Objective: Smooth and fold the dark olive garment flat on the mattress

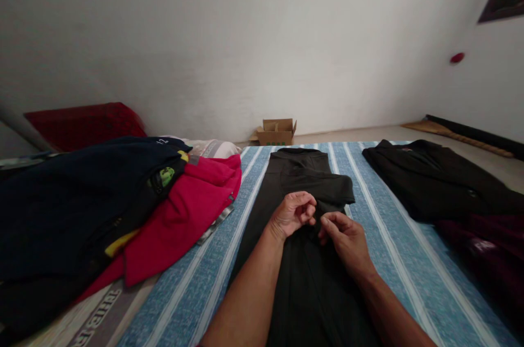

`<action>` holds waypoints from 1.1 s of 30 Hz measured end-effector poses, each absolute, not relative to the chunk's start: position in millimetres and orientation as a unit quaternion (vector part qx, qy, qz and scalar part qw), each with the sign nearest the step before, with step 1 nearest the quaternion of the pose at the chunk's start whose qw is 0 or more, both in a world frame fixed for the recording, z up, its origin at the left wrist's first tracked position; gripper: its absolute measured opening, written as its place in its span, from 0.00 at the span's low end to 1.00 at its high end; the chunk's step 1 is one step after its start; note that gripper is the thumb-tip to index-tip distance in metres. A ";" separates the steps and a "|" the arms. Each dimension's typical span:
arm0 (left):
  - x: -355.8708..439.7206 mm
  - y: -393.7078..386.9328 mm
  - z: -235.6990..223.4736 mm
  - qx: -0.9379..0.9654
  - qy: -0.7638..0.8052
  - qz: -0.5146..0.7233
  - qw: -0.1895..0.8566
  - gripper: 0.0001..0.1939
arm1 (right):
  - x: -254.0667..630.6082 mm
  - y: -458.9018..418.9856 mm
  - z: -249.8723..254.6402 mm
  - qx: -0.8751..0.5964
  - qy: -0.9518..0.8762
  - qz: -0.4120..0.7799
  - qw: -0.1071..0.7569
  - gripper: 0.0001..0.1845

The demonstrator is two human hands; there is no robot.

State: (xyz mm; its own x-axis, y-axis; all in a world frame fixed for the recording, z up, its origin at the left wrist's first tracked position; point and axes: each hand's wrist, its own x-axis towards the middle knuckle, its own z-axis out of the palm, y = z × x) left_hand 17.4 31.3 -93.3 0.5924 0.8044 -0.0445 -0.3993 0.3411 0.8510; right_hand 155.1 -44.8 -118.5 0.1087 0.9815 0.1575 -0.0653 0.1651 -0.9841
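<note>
A dark short-sleeved shirt [303, 281] lies lengthwise on a blue striped bedsheet, its collar at the far end and one sleeve [323, 189] laid across towards the right. Over the middle of this shirt my left hand [293, 214] has its fingers curled in. Close by on the right, my right hand [345, 238] is closed in a pinch, thumb against forefinger. The fingertips of both hands nearly meet. Dark cloth shows between and behind them, but I cannot make out whether either hand grips it.
At the left is a heap of clothes with a navy garment [82, 199] over a pink-red one [184, 221]. Folded black [442, 180] and maroon garments [487, 254] lie at the right of the striped sheet [196, 287]. Beyond the bed, a cardboard box [276, 134] stands by the wall.
</note>
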 end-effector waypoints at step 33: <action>49.7 17.6 -85.6 0.882 0.450 0.123 0.066 0.08 | 174.0 -32.8 -127.9 -0.637 -0.528 0.183 0.532 0.10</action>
State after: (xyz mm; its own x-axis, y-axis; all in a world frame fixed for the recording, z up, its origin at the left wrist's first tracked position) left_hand 49.7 17.6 -85.6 0.5643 0.8105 0.1571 0.7780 -0.5857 0.2275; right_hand 174.0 -32.8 -127.9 0.3767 0.8661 0.3285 0.4776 0.1223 -0.8700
